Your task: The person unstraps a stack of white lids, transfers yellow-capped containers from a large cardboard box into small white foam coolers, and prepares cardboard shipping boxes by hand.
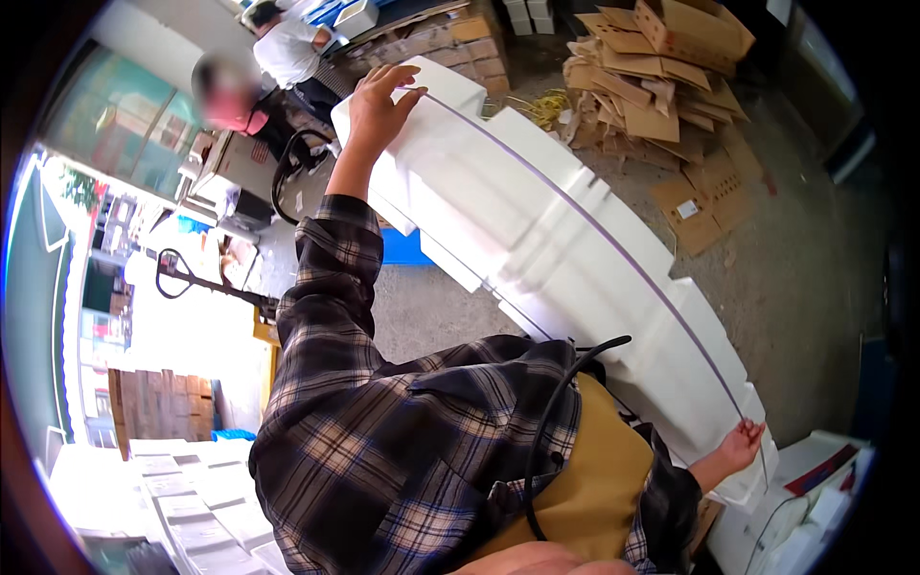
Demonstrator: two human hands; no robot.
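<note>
Along the top of the white foam boxes [537,225], a thin strap [621,245] runs lengthwise, pinched at the far left end by the left hand [381,107], near right by the right hand [738,447].

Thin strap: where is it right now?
In the head view, the thin strap runs diagonally over the white foam boxes, from the left hand at upper centre-left to the right hand at lower right.

Grey floor [422,307] | on it: brown cardboard heap [652,101] | flattened carton [698,213] | tangled yellow strapping [544,107]
</note>
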